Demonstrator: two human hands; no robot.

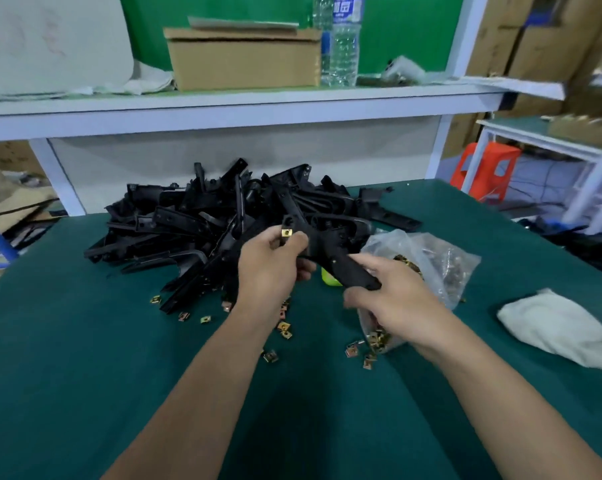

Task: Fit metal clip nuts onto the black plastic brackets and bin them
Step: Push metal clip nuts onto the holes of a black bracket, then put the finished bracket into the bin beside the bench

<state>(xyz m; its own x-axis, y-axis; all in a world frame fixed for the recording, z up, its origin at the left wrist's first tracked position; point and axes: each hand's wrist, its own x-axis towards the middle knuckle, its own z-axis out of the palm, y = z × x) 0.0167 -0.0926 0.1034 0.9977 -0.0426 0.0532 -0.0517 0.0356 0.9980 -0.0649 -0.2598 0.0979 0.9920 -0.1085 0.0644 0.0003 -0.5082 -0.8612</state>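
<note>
Bracket (330,251) is hanging in the air between both hands, just above the green mat (85,375) and in front of the pile (195,220). It is showing as a long, matte black plastic piece, angular and branching, running slantwise from upper left to lower right. A small square nut (286,232) of shiny brass-coloured metal, with a dark hole in its middle, is sitting on the bracket's upper end.

The left hand (272,268) is gripping that upper end, fingers curled round the plastic and thumb lying right beside the nut. The right hand (393,296) is holding the lower end, forefinger stretching along the top and the other fingers curling underneath.

The pile is sprawling across the far side of the mat: many like black pieces, flat bars and bent arms tangling together. Loose nuts (285,329) are lying scattered on the mat below the hands, glinting gold. A crumpled clear plastic bag (431,261) is lying under and behind the right hand, with more nuts spilling from its mouth. Something small and yellow-green (329,277) is peeking out beneath the bracket. A soft white cloth (562,330) is lying bunched at the right.
</note>
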